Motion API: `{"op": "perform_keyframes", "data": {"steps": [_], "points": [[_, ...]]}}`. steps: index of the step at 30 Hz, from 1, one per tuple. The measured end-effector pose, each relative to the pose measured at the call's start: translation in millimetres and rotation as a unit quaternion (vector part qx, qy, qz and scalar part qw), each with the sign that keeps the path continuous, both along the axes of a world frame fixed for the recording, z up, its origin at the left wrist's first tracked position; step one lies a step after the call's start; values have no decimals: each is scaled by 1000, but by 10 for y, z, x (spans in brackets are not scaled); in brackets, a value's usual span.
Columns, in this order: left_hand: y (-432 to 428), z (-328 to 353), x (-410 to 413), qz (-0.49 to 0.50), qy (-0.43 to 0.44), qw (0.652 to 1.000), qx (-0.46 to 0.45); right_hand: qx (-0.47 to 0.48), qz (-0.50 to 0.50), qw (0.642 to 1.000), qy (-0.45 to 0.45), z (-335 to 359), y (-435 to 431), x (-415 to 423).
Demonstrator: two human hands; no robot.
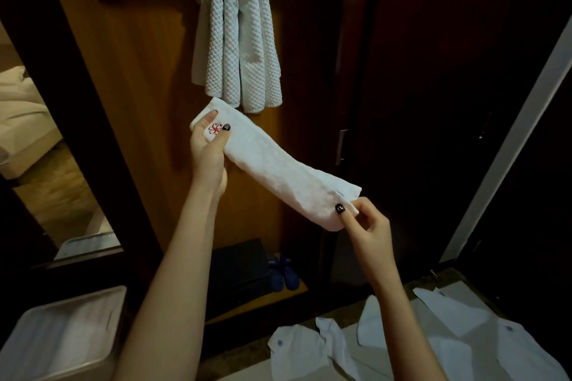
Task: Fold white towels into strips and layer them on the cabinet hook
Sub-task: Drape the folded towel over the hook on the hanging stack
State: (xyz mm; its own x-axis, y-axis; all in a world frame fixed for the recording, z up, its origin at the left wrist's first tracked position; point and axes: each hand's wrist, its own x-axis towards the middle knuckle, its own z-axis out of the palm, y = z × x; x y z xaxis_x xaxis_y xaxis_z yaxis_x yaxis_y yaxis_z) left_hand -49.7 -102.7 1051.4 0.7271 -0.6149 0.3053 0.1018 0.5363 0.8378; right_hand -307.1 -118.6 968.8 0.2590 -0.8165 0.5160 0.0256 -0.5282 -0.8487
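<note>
On the wooden cabinet panel (pixel 148 77), folded towels (pixel 236 34) already hang layered; just below, left hand (pixel 207 145) and right hand (pixel 362 223) each pinch an end of another folded strip (pixel 278 164), unhung; loose white cloths (pixel 402 346) lie beneath.

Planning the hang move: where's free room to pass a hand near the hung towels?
Free: bare wood panel left of the hung towels, and a narrower band between them and the door edge. Crowded: just below them, where left hand and right hand hold the folded strip.
</note>
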Motion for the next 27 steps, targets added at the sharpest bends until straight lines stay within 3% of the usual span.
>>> {"op": "perform_keyframes", "data": {"steps": [5,10,19,27], "points": [[-16,-75,11,-14,-38,999,21,24,95,991,93,104,4,-90],[9,-87,5,-38,-41,998,23,87,147,980,107,71,47,-167],[54,-150,42,-40,-60,996,43,24,39,990,132,31,126,-257],[-43,-329,67,81,-82,989,89,-74,-52,985,148,-65,233,-209]]}}
